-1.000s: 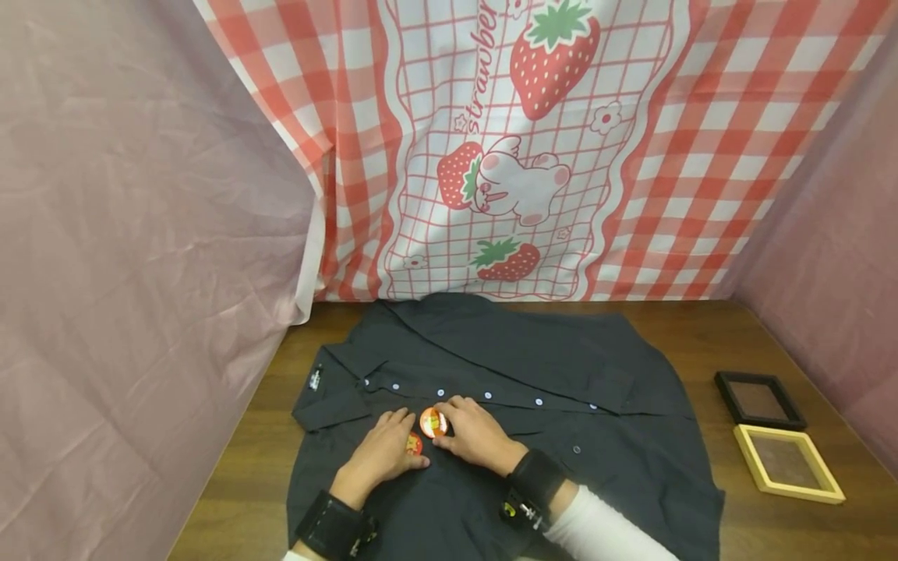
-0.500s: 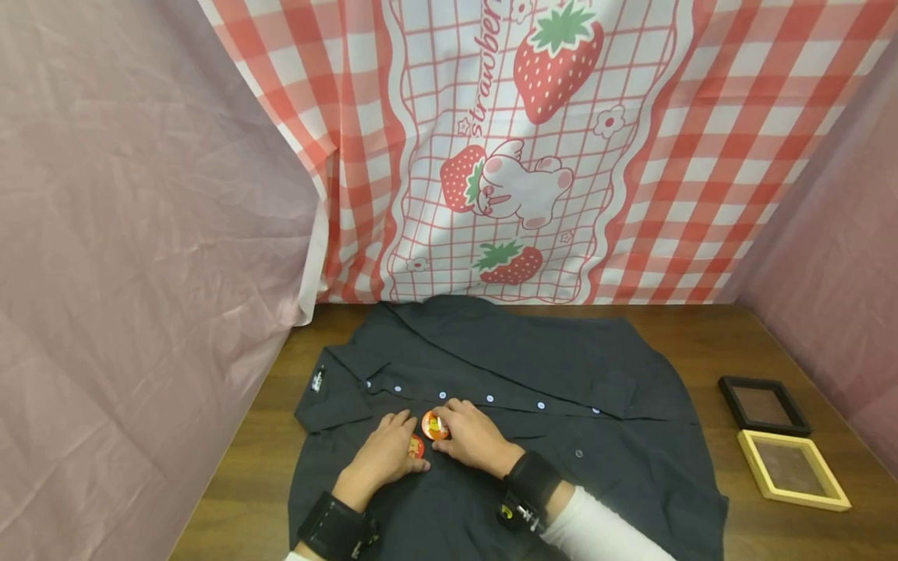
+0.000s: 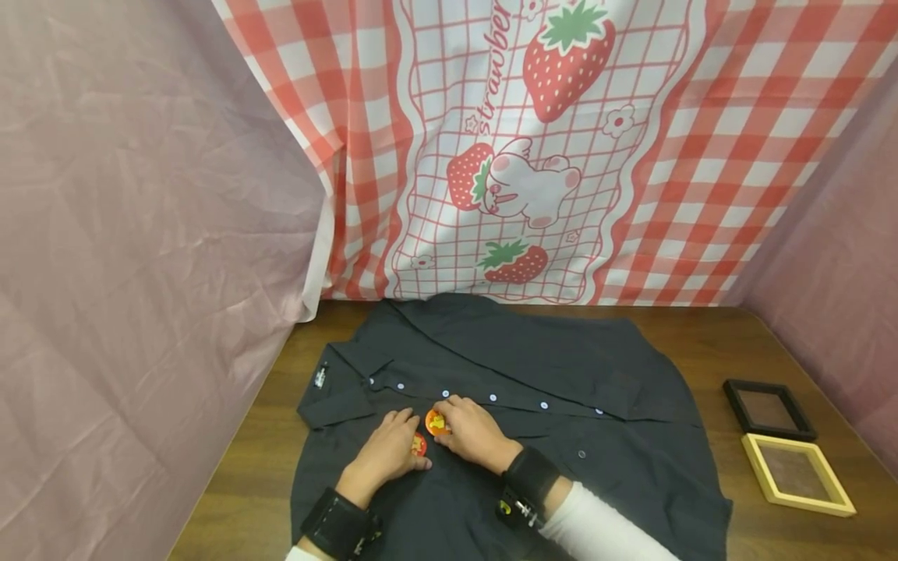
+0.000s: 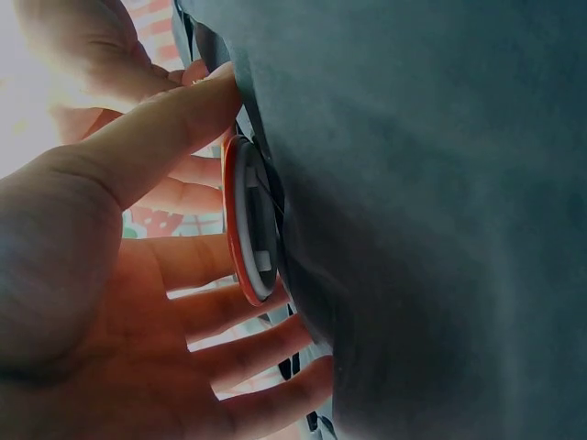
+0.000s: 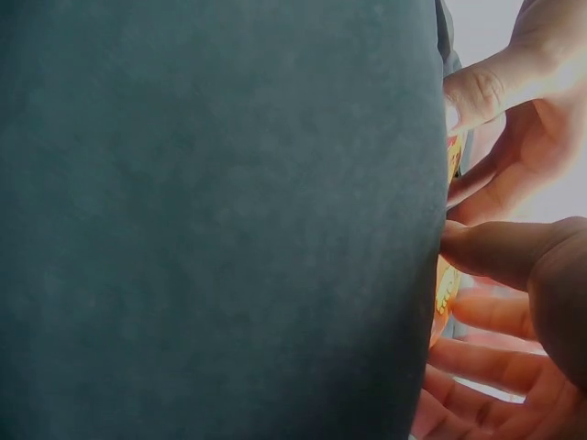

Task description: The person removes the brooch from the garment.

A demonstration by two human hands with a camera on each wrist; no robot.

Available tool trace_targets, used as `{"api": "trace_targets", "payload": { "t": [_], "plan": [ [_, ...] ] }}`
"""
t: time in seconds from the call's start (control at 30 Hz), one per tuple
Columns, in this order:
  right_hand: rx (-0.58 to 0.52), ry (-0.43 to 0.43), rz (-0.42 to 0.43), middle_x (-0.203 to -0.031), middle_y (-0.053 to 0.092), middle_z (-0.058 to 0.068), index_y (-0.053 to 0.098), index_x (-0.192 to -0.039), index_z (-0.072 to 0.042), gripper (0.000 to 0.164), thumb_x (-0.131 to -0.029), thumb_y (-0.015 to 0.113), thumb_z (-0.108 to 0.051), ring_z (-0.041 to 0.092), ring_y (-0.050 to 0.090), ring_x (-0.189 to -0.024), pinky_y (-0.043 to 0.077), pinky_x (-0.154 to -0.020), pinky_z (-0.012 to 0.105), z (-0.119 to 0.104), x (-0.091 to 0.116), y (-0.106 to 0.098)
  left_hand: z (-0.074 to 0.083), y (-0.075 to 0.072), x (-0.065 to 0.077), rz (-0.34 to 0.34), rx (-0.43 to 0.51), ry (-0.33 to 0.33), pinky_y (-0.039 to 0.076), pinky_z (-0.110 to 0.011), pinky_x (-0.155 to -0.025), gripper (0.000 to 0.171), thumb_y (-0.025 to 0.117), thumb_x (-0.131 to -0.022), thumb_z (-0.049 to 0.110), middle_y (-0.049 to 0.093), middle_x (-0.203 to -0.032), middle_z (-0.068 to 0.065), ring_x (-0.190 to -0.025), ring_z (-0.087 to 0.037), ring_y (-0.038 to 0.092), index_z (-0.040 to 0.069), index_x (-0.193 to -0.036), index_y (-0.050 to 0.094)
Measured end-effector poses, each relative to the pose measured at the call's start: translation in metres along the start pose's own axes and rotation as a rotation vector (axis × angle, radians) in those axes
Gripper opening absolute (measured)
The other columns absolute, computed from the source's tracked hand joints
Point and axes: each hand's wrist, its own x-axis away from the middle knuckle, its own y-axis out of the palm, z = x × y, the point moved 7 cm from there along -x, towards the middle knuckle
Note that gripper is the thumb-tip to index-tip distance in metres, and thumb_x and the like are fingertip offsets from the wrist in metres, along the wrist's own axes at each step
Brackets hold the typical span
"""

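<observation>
A dark button-up shirt [image 3: 519, 354] lies spread flat, its collar to the left. Two round pin badges sit on its front. My right hand [image 3: 473, 432] holds the orange badge [image 3: 436, 422] at the edge between thumb and fingertips. Just left of it, my left hand [image 3: 386, 448] rests over the red badge [image 3: 418, 445], partly covering it. The left wrist view shows that red badge [image 4: 246, 220] standing edge-on against the cloth, grey back visible, with the left fingers [image 4: 206, 261] fairly straight behind it and the thumb on the fabric above.
To the right on the wooden table [image 3: 691, 335] lie a black frame [image 3: 800, 421] and a pale yellow frame [image 3: 814, 510], side by side. A strawberry-print cloth [image 3: 519, 187] hangs behind, and pink drapes [image 3: 161, 234] flank the table.
The orange badge has tilted a little in the right hand, its face showing more orange and less glare. Both hands stay nearly in place; the whole view has shifted slightly.
</observation>
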Motion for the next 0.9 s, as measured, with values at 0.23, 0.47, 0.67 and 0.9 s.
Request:
{"api": "trace_targets", "payload": {
  "t": [0.23,0.47,0.67,0.9],
  "plan": [
    [0.01,-0.005,0.0,-0.097,0.066,0.003,0.067,-0.113,-0.009,0.041,-0.078,0.079,-0.025,0.016,0.06,-0.083,0.053,-0.075,0.032,-0.0004,0.0006,0.0014,0.001,0.0011,0.0002,-0.015,0.001,-0.01,0.043,-0.05,-0.106,0.075,0.085,-0.072,0.037,0.052,-0.14,-0.021,-0.131,-0.038,0.046,-0.004,-0.129,0.058],
    [0.001,-0.008,0.01,-0.096,0.067,0.003,0.068,-0.11,-0.009,0.037,-0.079,0.079,-0.026,0.016,0.061,-0.081,0.053,-0.073,0.032,-0.0004,-0.0004,-0.0022,0.0018,-0.002,0.0,0.008,-0.015,0.009,0.044,-0.049,-0.105,0.074,0.085,-0.073,0.036,0.053,-0.139,-0.022,-0.13,-0.039,0.047,-0.005,-0.128,0.058],
    [-0.003,-0.012,0.017,-0.094,0.066,0.004,0.069,-0.109,-0.008,0.036,-0.079,0.078,-0.025,0.016,0.06,-0.079,0.053,-0.072,0.032,-0.0009,-0.0007,-0.0031,0.0003,-0.0026,-0.0005,0.014,-0.013,0.01,0.044,-0.049,-0.105,0.073,0.085,-0.072,0.036,0.053,-0.138,-0.022,-0.129,-0.038,0.048,-0.004,-0.127,0.059],
    [-0.006,-0.018,0.011,-0.089,0.064,0.004,0.069,-0.107,-0.007,0.035,-0.078,0.078,-0.025,0.013,0.057,-0.075,0.051,-0.068,0.03,-0.0002,-0.0007,-0.0028,-0.0018,-0.0028,-0.0004,0.007,0.0,0.003,0.044,-0.048,-0.106,0.073,0.086,-0.072,0.035,0.053,-0.139,-0.021,-0.129,-0.038,0.047,-0.004,-0.127,0.059]
  ]
}}
